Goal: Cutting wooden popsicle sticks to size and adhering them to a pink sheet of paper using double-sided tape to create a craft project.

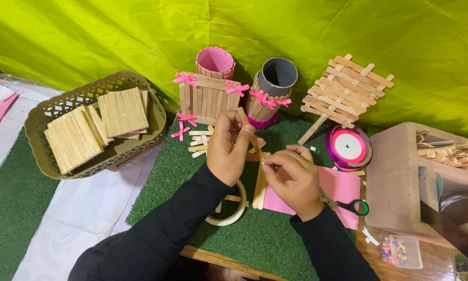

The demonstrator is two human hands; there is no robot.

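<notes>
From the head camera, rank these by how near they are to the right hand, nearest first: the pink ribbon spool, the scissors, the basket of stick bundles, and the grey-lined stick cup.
Measured from the right hand:
1. Scissors, just right of the wrist, on pink paper.
2. Pink ribbon spool, up and to the right.
3. Grey-lined stick cup, farther back, above the hand.
4. Basket of stick bundles, far left, beyond the left hand.

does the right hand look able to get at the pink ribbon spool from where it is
Probably yes: the ribbon spool lies flat on the green mat just beyond the right hand, with nothing between them, though that hand is pinching something small.

tape ring (228,217) half under left sleeve, scissors (348,205) mostly hidden
</notes>
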